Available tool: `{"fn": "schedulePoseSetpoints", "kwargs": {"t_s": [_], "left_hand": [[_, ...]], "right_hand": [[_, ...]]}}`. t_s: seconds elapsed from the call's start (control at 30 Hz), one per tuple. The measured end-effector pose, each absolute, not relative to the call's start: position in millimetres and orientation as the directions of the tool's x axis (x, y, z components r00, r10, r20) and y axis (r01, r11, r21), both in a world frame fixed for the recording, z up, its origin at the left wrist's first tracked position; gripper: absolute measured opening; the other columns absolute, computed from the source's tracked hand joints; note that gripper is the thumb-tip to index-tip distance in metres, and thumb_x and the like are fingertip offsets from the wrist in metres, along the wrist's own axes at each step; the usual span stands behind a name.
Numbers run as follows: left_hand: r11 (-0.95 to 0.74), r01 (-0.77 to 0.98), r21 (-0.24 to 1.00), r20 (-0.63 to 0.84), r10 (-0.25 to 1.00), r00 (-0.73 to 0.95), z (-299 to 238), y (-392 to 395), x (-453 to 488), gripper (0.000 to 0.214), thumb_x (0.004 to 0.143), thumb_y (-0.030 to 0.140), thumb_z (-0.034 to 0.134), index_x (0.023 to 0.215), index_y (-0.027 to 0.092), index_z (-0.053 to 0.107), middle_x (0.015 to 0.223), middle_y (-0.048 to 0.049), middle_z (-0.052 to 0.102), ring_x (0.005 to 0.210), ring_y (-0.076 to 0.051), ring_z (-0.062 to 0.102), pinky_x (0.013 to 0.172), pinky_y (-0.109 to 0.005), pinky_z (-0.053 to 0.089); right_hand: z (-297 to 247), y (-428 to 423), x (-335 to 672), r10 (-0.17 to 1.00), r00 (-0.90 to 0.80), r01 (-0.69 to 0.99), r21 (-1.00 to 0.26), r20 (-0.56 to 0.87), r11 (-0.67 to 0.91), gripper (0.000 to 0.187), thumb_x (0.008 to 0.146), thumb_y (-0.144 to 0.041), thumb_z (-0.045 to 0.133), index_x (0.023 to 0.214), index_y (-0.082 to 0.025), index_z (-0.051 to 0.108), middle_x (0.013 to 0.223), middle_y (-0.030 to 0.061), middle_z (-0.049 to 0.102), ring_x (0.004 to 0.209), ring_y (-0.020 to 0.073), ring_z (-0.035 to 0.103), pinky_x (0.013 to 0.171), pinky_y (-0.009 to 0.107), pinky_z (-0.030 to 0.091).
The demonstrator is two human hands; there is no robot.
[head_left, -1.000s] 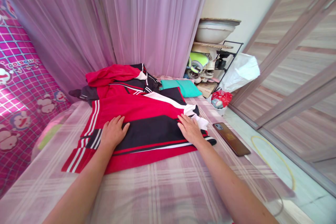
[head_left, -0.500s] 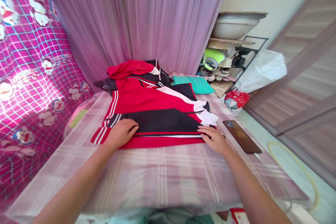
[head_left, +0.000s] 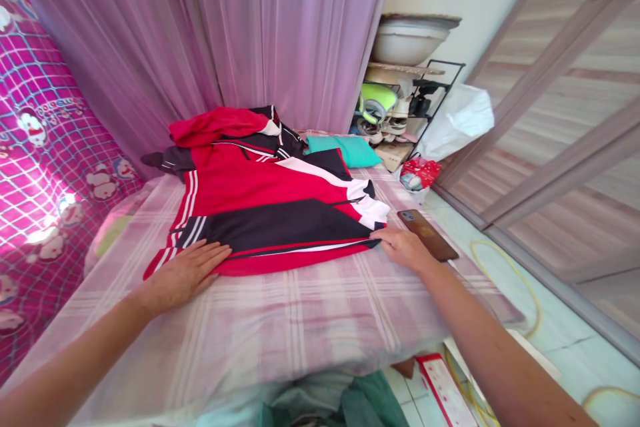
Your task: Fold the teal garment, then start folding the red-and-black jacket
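A red, black and white jacket (head_left: pixel 240 180) lies spread on the plaid-covered bed, its collar end to the right and its striped hem to the left. A black sleeve (head_left: pixel 270 223) is laid along its near side. My left hand (head_left: pixel 183 273) rests flat, fingers stretched out, across the near edge by the striped cuff. My right hand (head_left: pixel 400 247) pinches the jacket's near edge at the right end, below the white collar. Behind the jacket sits a heap of red and black clothing (head_left: pixel 225 127).
A phone (head_left: pixel 427 235) with a cable lies right of my right hand. Beyond the jacket is a teal folded cloth (head_left: pixel 345 152). A shoe rack (head_left: pixel 425 97) stands at the back right, near a red bag (head_left: pixel 419 173). Purple curtains (head_left: pixel 280 33) hang behind the bed.
My left hand has gone from curled on the sleeve to flat at the near edge. My right hand now pinches the jacket's right end. The view has swung to the right.
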State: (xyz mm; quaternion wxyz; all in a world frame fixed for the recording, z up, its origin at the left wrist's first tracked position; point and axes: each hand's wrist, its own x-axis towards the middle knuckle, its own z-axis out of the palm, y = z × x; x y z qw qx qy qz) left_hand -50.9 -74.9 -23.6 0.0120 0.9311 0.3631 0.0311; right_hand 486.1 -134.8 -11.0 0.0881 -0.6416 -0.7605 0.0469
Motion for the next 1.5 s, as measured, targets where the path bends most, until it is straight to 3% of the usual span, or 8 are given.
{"fn": "schedulePoseSetpoints", "kwargs": {"t_s": [0.2,0.43,0.57,0.7,0.97,1.2,1.37,1.5], "left_hand": [[-0.76,0.648,0.037,0.072,0.649,0.757,-25,-72,-67,0.051,0.098,0.044,0.03,0.131,0.028,0.065,0.134,-0.0048,0.066,0.128,-0.021,0.058,0.118,-0.041,0.036],[-0.733,0.678,0.056,0.004,0.68,0.734,-11,-80,-64,0.058,0.092,0.06,0.039,0.13,0.025,0.066,0.136,-0.0071,0.065,0.128,-0.026,0.058,0.118,-0.045,0.034],[-0.687,0.718,0.11,0.064,0.726,0.685,4,-71,-28,0.059,0.096,0.059,0.03,0.122,0.025,0.07,0.131,-0.0063,0.068,0.123,-0.023,0.06,0.112,-0.039,0.041],[-0.575,0.815,0.066,0.172,0.812,0.558,0,-47,26,0.058,0.098,0.053,0.032,0.137,0.021,0.06,0.147,-0.01,0.055,0.139,-0.027,0.046,0.119,-0.047,0.03],[-0.333,0.943,-0.013,0.124,0.935,0.332,-31,-27,47,0.059,0.097,0.052,0.039,0.149,0.025,0.045,0.154,-0.013,0.045,0.144,-0.032,0.038,0.117,-0.056,0.023],[-0.338,0.941,-0.011,0.185,0.924,0.334,-36,-27,45,0.061,0.096,0.055,0.041,0.147,0.024,0.048,0.152,-0.0143,0.048,0.142,-0.033,0.041,0.117,-0.057,0.024],[-0.337,0.941,-0.02,0.226,0.915,0.333,-43,-26,44,0.06,0.094,0.056,0.042,0.146,0.026,0.05,0.15,-0.0131,0.051,0.14,-0.032,0.043,0.118,-0.055,0.024],[-0.34,0.94,-0.034,0.223,0.914,0.338,-42,-27,42,0.06,0.094,0.057,0.042,0.146,0.026,0.05,0.15,-0.0127,0.051,0.14,-0.032,0.043,0.117,-0.054,0.026]], "right_hand": [[7,-152,480,0.986,-0.159,0.976,-0.16,-0.057,0.148,0.041,0.082,-0.015,0.048,0.106,-0.03,0.079,0.104,0.0011,0.078,0.098,0.0224,0.072,0.088,0.035,0.055],[27,-155,484,0.933,-0.31,0.906,-0.355,-0.183,0.232,0.036,0.079,-0.018,0.055,0.105,-0.026,0.079,0.117,0.0026,0.074,0.108,0.0236,0.069,0.098,0.033,0.051],[42,-125,447,0.972,-0.234,0.923,-0.323,-0.036,0.21,0.032,0.091,-0.034,0.052,0.11,-0.028,0.077,0.114,0.0016,0.075,0.107,0.0243,0.069,0.098,0.036,0.051],[25,-84,364,0.96,-0.2,0.908,-0.332,0.194,0.257,0.046,0.099,-0.035,0.042,0.14,-0.022,0.057,0.146,0.0076,0.056,0.133,0.0211,0.052,0.113,0.036,0.038],[-26,-68,322,0.973,-0.231,0.957,-0.178,0.003,0.228,0.056,0.102,-0.049,0.031,0.151,-0.025,0.042,0.162,0.0085,0.031,0.15,0.0242,0.024,0.121,0.054,0.016],[-21,-64,372,0.998,-0.018,0.979,-0.204,0.058,0.03,0.05,0.099,-0.043,0.038,0.142,-0.022,0.055,0.152,0.0121,0.048,0.141,0.0291,0.042,0.116,0.056,0.027],[-1,-29,334,0.969,0.0,0.873,-0.472,0.248,0.121,0.041,0.098,-0.037,0.041,0.126,-0.024,0.068,0.132,0.0078,0.067,0.123,0.0244,0.06,0.105,0.038,0.046],[-7,0,295,0.993,-0.093,0.427,-0.898,0.07,0.104,0.036,0.095,-0.042,0.048,0.118,-0.025,0.07,0.117,0.0061,0.074,0.1,0.0231,0.071,0.087,0.038,0.057]]}}
